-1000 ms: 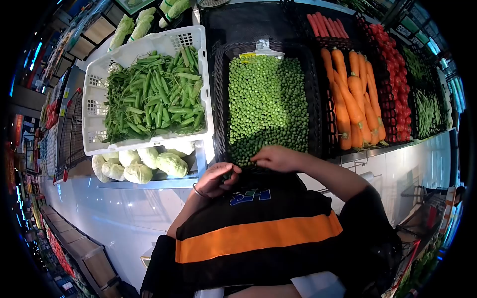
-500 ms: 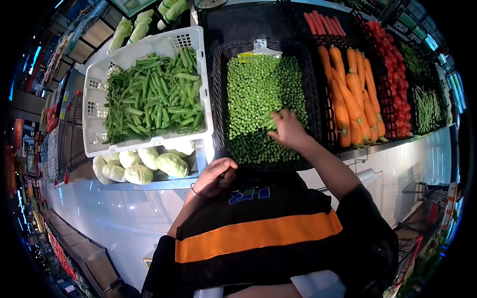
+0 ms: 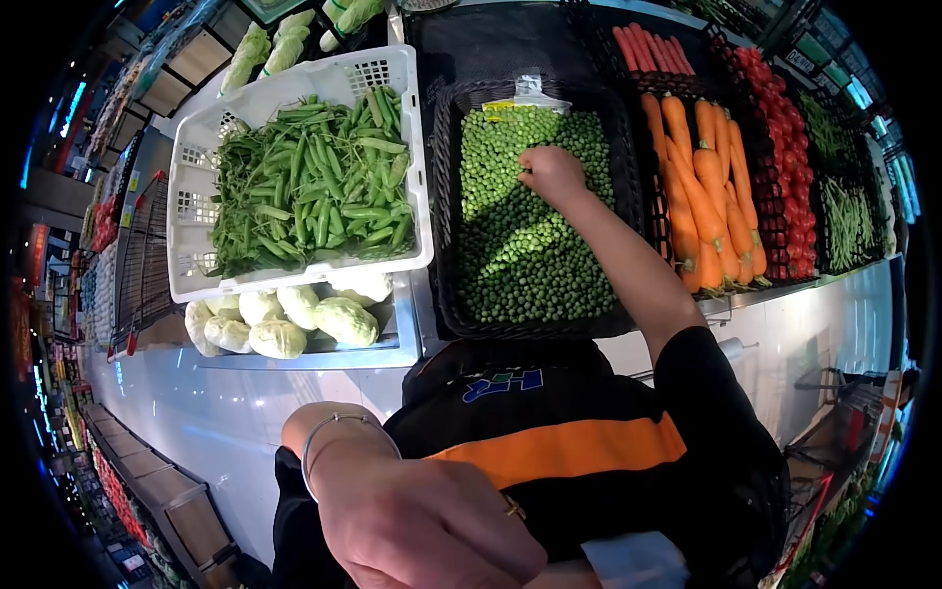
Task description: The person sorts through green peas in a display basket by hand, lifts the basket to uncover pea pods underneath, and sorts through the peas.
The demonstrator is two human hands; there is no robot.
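Observation:
Loose green peas fill a dark woven basket in front of me. My right hand is over the upper middle of the peas, its fingers pinched together. Whatever they may hold is too small to make out. Close to the camera at the bottom, my left hand is raised near my chest, back of the hand showing. It wears a bracelet and a ring. Its fingers curl under, largely hidden, so any contents cannot be seen.
A white plastic crate of pea pods stands left of the basket, above pale green vegetables. To the right are carrots and red tomatoes. A yellow-and-white label lies at the basket's far end.
My right hand has moved away from me over the peas, its fingers now pinched together. My left hand has left the basket's near edge and come up close to the camera.

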